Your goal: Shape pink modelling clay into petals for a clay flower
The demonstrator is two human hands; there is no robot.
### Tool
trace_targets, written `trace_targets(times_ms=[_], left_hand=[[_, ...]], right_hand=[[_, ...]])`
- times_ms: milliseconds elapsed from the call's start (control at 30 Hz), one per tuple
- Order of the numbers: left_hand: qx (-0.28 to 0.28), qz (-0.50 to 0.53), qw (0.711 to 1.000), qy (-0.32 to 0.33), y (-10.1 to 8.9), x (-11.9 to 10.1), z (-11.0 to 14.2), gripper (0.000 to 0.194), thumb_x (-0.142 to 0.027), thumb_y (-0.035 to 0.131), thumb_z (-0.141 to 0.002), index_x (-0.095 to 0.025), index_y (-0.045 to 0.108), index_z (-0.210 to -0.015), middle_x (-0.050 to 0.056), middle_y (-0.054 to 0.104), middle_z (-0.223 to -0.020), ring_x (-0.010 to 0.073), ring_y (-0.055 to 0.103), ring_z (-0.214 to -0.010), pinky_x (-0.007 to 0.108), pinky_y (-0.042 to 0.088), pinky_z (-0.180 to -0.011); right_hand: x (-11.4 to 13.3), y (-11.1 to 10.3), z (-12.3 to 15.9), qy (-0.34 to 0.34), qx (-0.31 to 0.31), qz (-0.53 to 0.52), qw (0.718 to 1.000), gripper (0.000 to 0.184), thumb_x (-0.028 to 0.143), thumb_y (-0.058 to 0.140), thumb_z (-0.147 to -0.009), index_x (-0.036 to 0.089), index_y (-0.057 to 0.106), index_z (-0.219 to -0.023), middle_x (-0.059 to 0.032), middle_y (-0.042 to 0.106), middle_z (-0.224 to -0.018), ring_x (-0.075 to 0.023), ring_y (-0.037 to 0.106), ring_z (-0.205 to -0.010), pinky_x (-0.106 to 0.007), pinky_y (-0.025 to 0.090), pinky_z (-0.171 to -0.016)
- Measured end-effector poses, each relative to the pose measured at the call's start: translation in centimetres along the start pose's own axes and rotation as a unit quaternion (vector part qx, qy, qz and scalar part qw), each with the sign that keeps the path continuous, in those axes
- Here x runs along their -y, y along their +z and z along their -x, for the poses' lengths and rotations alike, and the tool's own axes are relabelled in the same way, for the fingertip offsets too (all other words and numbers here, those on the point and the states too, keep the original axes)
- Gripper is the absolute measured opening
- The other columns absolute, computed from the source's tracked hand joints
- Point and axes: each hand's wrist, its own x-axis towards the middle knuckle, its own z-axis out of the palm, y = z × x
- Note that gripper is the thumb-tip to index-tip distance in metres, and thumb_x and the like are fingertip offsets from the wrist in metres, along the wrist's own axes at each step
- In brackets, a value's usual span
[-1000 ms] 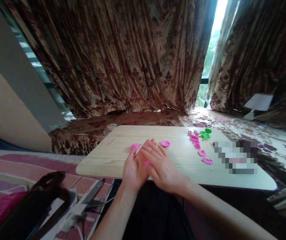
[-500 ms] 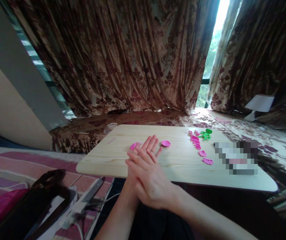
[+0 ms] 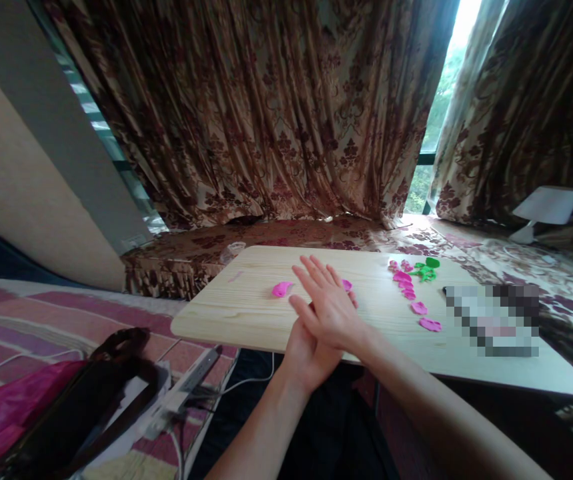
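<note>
Over the table's near edge, my right hand [image 3: 329,303] lies flat across my left hand [image 3: 306,357], palm to palm, its fingers stretched out. My left hand is underneath, palm up; a few fingertips show past the right edge of my right hand, and the rest of its fingers are covered. Whether anything lies between the palms is hidden. Just left of my hands is a pink clay lump [image 3: 281,289] with a pointed end. Behind my right hand, a flat pink clay piece [image 3: 347,285] is partly covered.
On the light wooden table [image 3: 226,313], several pink clay pieces [image 3: 419,308] form a row, with green clay pieces [image 3: 425,272] at its far end. A blurred-out object [image 3: 491,320] lies at the right. A power strip [image 3: 193,380] and dark bag [image 3: 61,407] are at lower left.
My right hand has slid and turned over my left, its fingers now pointing up and left. The pink lump at left is now uncovered; the flat piece is partly hidden. The view has shifted slightly.
</note>
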Motion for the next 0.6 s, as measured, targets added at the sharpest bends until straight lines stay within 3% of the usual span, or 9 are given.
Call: trace_targets(times_ms=[67, 133, 233, 300, 433, 533, 600], left_hand=[[0.012, 0.006, 1.0, 0.002, -0.2, -1.0, 0.3, 0.045, -0.027, 0.034, -0.09, -0.017, 0.039, -0.133, 0.008, 0.051, -0.132, 0.0181, 0.045, -0.122, 0.032, 0.034, -0.102], [0.003, -0.003, 0.999, 0.046, -0.2, -1.7, 0.2, 0.046, -0.028, 0.031, -0.09, -0.016, 0.038, -0.134, 0.01, 0.049, -0.133, 0.0197, 0.043, -0.124, 0.037, 0.033, -0.103], [-0.009, -0.006, 0.995, 0.102, 0.0, -0.7, 0.1, 0.045, -0.031, 0.029, -0.09, -0.029, 0.036, -0.135, 0.001, 0.044, -0.138, 0.02, 0.035, -0.13, 0.041, 0.026, -0.106], [-0.005, -0.003, 0.996, 0.091, 0.3, 0.4, 0.3, 0.044, -0.034, 0.029, -0.091, -0.031, 0.036, -0.134, -0.001, 0.044, -0.138, 0.0197, 0.034, -0.13, 0.039, 0.028, -0.105], [0.009, -0.013, 1.0, 0.012, 0.3, -0.2, 0.9, 0.047, -0.03, 0.031, -0.091, -0.016, 0.036, -0.135, 0.009, 0.045, -0.137, 0.0174, 0.038, -0.128, 0.031, 0.031, -0.104], [-0.009, -0.034, 0.998, 0.053, -0.1, -1.5, 0.3, 0.049, -0.03, 0.027, -0.091, -0.014, 0.032, -0.137, 0.011, 0.04, -0.14, 0.0183, 0.036, -0.129, 0.035, 0.029, -0.105], [-0.019, -0.053, 0.996, 0.067, -0.1, -1.0, -0.2, 0.049, -0.034, 0.023, -0.092, -0.02, 0.03, -0.138, 0.006, 0.035, -0.144, 0.0177, 0.03, -0.132, 0.038, 0.026, -0.107]], right_hand=[[-0.7, 0.0, 0.2, 0.014, 0.019, 0.009, 1.0, 0.046, 0.025, 0.033, -0.091, 0.009, 0.039, -0.133, -0.0125, 0.028, -0.146, -0.0234, 0.016, -0.136, -0.048, 0.014, -0.109], [-0.1, 0.1, 1.1, -0.033, 0.049, -0.003, 0.998, 0.046, 0.023, 0.032, -0.09, 0.01, 0.037, -0.135, -0.0113, 0.029, -0.145, -0.0213, 0.017, -0.136, -0.045, 0.016, -0.11], [1.7, 0.1, 1.3, -0.082, 0.05, -0.021, 0.995, 0.051, 0.029, 0.044, -0.085, 0.021, 0.037, -0.135, -0.0024, 0.026, -0.147, -0.0226, 0.013, -0.137, -0.045, 0.014, -0.111], [1.7, 0.0, 0.4, -0.028, 0.002, -0.014, 1.0, 0.05, 0.035, 0.045, -0.085, 0.026, 0.039, -0.134, 0.0, 0.027, -0.147, -0.0233, 0.013, -0.137, -0.047, 0.014, -0.11], [-0.3, -0.1, 0.0, 0.012, 0.003, -0.007, 1.0, 0.045, 0.026, 0.033, -0.091, 0.011, 0.04, -0.132, -0.0128, 0.03, -0.144, -0.0241, 0.021, -0.135, -0.049, 0.018, -0.108], [0.4, 0.1, 1.6, -0.061, 0.05, -0.038, 0.996, 0.049, 0.019, 0.033, -0.088, 0.011, 0.035, -0.136, -0.01, 0.029, -0.146, -0.02, 0.018, -0.136, -0.044, 0.018, -0.11], [1.5, 0.3, 1.9, -0.116, 0.063, -0.06, 0.989, 0.053, 0.021, 0.043, -0.082, 0.015, 0.039, -0.134, -0.0059, 0.028, -0.146, -0.0223, 0.015, -0.136, -0.045, 0.014, -0.111]])
